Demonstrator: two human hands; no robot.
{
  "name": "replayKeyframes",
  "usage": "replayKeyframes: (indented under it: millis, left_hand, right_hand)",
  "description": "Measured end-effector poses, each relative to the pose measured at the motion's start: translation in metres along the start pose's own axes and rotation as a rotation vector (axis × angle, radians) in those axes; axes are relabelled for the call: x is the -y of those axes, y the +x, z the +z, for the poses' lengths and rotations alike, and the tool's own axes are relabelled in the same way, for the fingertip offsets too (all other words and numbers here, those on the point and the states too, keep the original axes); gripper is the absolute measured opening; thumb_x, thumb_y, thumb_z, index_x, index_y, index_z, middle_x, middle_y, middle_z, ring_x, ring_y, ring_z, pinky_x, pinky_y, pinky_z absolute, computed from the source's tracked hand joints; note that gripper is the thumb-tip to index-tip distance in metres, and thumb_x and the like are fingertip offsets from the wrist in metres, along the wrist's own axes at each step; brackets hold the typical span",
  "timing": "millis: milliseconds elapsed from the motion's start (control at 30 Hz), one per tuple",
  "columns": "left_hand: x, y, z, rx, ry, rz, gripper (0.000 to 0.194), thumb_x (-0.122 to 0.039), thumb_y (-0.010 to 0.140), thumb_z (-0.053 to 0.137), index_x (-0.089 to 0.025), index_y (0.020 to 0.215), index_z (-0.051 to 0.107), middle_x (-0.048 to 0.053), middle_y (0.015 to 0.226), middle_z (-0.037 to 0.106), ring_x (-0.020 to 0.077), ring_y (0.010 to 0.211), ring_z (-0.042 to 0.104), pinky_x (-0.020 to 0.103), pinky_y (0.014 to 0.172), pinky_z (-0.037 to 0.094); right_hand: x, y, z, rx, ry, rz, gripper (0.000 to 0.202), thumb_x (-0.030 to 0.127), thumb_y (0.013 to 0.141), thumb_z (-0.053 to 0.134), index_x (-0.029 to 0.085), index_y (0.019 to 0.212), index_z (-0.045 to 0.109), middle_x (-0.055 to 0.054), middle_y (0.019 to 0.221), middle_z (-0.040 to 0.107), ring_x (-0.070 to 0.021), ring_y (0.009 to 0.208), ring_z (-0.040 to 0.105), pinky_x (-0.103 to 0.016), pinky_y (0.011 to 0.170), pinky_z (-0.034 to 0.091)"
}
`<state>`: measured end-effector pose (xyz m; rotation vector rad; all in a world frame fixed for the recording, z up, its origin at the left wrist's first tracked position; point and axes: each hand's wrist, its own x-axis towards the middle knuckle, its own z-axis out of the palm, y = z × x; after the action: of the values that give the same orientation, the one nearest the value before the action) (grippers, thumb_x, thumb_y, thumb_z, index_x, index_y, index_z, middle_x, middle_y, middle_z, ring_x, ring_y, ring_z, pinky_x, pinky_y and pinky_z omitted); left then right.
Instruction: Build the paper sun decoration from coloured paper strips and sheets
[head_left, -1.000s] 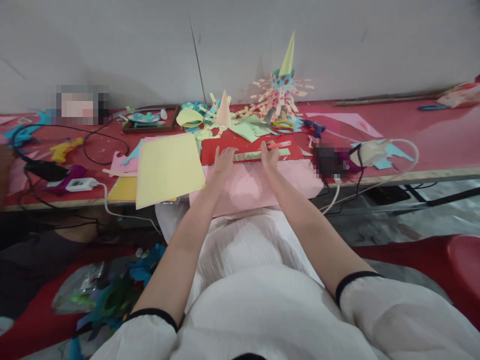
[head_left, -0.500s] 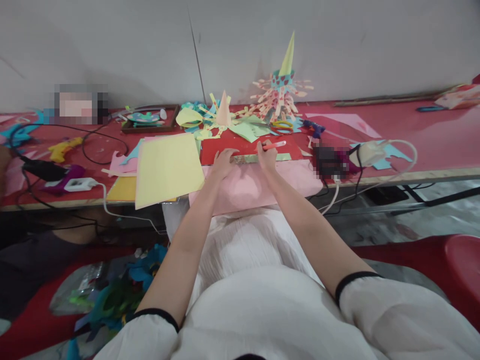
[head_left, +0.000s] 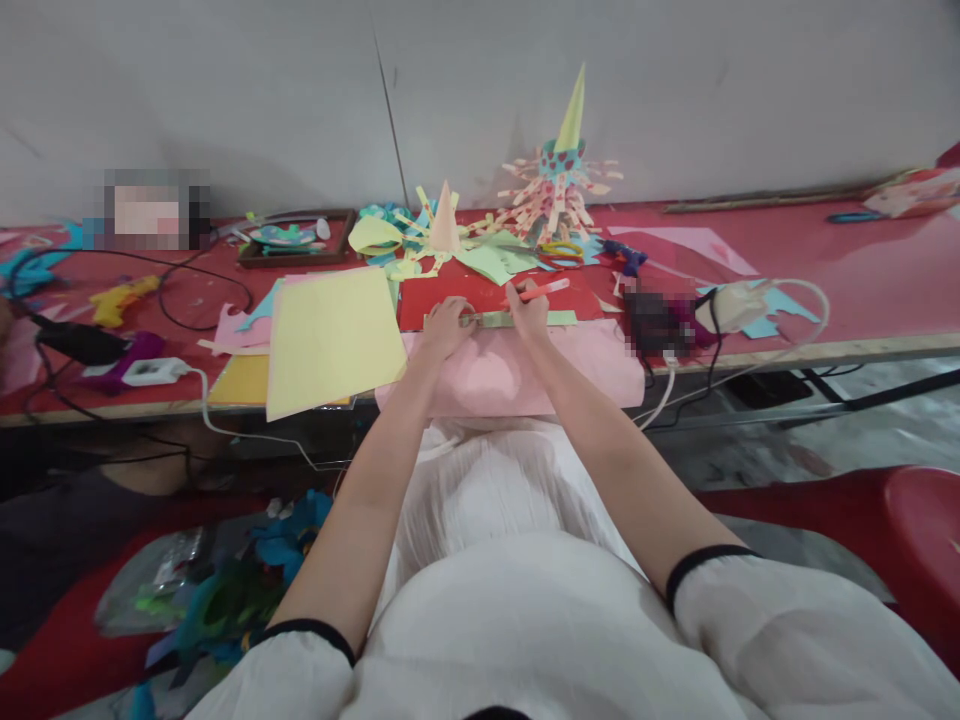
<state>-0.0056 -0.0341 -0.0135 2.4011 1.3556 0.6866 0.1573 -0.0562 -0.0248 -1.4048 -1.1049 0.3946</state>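
Note:
My right hand (head_left: 529, 312) is closed round a red pen (head_left: 546, 290), its tip end hidden by the fingers. Under both hands a narrow pale green strip (head_left: 562, 318) runs left to right, with what looks like a clear ruler along it. My left hand (head_left: 448, 326) presses down on the left part of the strip, fingers spread and thumb towards the right hand. Beneath lie a red sheet (head_left: 420, 292) and, nearer me, a pink sheet (head_left: 510, 375) over the table's front edge.
Left of my hands lie a pale yellow sheet (head_left: 334, 345) and a yellow glue gun (head_left: 124, 300). Behind stand paper cones with fringes (head_left: 445, 220), yellow-handled scissors (head_left: 562, 252) and a brown tray (head_left: 296, 258). Power cords and a white plug (head_left: 739, 305) lie at right. Another person's leg shows at left.
My right hand has shifted slightly left along the strip with the pen, which tilts a little more. My left hand stays on the strip. The whole view has moved slightly.

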Motion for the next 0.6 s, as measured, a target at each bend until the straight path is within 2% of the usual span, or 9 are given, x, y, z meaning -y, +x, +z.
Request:
replayKeyframes:
  millis: [133, 367, 600]
  left_hand:
    - [-0.0007, 0.0, -0.0005, 0.003, 0.019, -0.029, 0.03, -0.021, 0.073, 0.057, -0.025, 0.103, 0.054, 0.006, 0.118, 0.055, 0.0249, 0.11, 0.05, 0.041, 0.094, 0.037]
    - [-0.0038, -0.0026, -0.0022, -0.032, 0.035, -0.05, 0.024, -0.018, 0.072, 0.057, -0.025, 0.095, 0.054, 0.005, 0.114, 0.057, 0.0242, 0.107, 0.051, 0.04, 0.094, 0.037]
    - [-0.0085, -0.0035, -0.0067, -0.01, 0.033, -0.026, 0.021, -0.022, 0.075, 0.057, -0.024, 0.096, 0.055, 0.007, 0.11, 0.059, 0.0243, 0.103, 0.053, 0.039, 0.09, 0.039]
  right_hand:
    - [0.0057, -0.003, 0.0023, 0.195, 0.077, 0.013, 0.038, 0.056, 0.072, 0.055, 0.022, 0.062, 0.041, 0.008, 0.043, 0.042, -0.0087, 0.042, 0.044, -0.023, 0.049, 0.037]
    - [0.0079, -0.0047, 0.0016, 0.227, 0.055, -0.041, 0.041, 0.059, 0.073, 0.053, 0.021, 0.06, 0.045, 0.006, 0.044, 0.046, -0.0086, 0.044, 0.046, -0.024, 0.053, 0.039]
    - [0.0033, -0.0013, 0.0027, 0.178, -0.028, 0.027, 0.042, 0.059, 0.075, 0.049, 0.022, 0.058, 0.043, 0.007, 0.042, 0.042, -0.0092, 0.043, 0.044, -0.024, 0.052, 0.036]
